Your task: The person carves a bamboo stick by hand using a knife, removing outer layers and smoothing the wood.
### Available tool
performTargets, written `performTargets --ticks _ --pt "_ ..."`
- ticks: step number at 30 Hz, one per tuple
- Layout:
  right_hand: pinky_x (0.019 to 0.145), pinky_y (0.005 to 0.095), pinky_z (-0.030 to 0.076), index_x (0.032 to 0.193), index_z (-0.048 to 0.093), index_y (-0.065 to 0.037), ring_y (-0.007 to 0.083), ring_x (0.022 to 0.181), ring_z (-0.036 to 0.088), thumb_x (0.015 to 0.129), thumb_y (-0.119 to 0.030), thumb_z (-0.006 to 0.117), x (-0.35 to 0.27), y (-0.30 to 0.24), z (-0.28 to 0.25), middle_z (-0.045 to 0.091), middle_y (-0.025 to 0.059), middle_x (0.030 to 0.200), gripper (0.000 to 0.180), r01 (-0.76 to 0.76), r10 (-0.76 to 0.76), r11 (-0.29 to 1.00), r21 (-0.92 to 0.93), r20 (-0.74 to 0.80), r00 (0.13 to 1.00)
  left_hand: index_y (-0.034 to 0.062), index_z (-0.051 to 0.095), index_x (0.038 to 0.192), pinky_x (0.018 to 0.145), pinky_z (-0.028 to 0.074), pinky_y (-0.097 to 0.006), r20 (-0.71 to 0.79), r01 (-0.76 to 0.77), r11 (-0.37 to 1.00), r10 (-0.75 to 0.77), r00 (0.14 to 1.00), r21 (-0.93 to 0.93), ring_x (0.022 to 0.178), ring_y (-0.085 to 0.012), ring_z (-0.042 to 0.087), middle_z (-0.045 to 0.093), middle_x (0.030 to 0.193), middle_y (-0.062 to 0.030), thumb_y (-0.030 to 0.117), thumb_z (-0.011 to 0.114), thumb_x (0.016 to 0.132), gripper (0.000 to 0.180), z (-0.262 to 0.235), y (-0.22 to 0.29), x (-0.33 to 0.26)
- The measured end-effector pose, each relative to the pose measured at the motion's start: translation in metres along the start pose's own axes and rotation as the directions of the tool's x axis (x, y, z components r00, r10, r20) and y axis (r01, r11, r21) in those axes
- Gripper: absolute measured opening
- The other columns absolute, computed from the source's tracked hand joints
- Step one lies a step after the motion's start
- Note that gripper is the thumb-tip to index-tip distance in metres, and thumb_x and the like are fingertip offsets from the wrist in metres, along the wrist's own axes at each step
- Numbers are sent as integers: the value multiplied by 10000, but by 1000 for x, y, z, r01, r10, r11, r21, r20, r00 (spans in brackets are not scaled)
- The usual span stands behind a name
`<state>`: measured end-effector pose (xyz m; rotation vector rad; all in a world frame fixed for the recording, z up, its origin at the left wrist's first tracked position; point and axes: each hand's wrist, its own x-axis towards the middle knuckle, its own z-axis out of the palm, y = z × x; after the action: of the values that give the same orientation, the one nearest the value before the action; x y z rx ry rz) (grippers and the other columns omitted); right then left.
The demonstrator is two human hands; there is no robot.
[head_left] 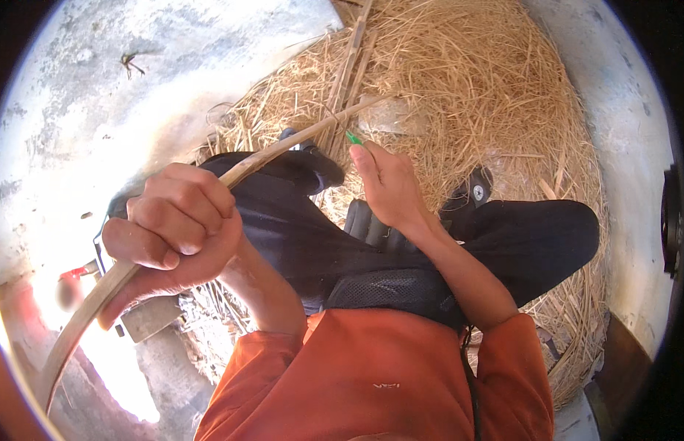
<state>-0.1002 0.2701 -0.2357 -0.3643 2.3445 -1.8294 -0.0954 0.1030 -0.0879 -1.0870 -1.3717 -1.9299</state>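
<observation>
A long pale bamboo strip (290, 140) runs slantwise from the lower left up to the straw, bending at the fisheye rim. My left hand (176, 220) is closed around it in a fist, thumb pointing down along its lower part. In my right hand (389, 180) is a small green-handled knife (353, 137), pinched with the thumb along the handle. Its thin dark blade reaches up to the strip near the far end; whether it cuts into it I cannot tell. Most of the handle is hidden by my fingers.
My legs in black trousers (536, 242) are folded on either side. Straw-like shavings (474, 81) cover the floor ahead and to the right. Long split strips (347, 73) lie beyond the knife. Pale walls or slabs (99, 95) rise left and right. A red item (81, 272) sits at left.
</observation>
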Motion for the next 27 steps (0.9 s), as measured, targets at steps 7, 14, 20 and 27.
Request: performTargets --ticks 7,14,20,27 --pt "583 489 455 827 625 58 453 629 587 961 -408 394 21 50 7 580 280 651 537 -231 239 954 -191 20 971 116 361 641 273 278 -223 -51 -27 1000 27 998 2 295 -87 272 316 417 -2 759 293 811 669 -1 6 -9" --pt "611 506 457 761 622 65 404 583 594 976 -445 342 20 39 7 577 270 617 621 -140 147 958 -249 7 989 164 323 603 323 169 -238 -147 18 990 2 989 137 361 -73 174 243 448 41 699 285 869 599 2 13 -11" --pt "541 502 444 718 587 45 381 494 542 982 -440 328 15 42 -2 546 236 548 610 -259 281 946 -194 91 955 157 321 596 303 169 -226 -95 6 997 2 996 79 350 -72 165 248 435 36 675 318 883 593 17 5 -4" --pt "593 530 484 783 629 68 454 646 613 970 -449 343 35 58 7 590 305 644 620 -200 218 922 -332 18 976 135 299 620 293 152 -235 -194 9 1000 -5 981 23 334 -77 161 243 421 17 781 265 797 671 -8 8 -7"
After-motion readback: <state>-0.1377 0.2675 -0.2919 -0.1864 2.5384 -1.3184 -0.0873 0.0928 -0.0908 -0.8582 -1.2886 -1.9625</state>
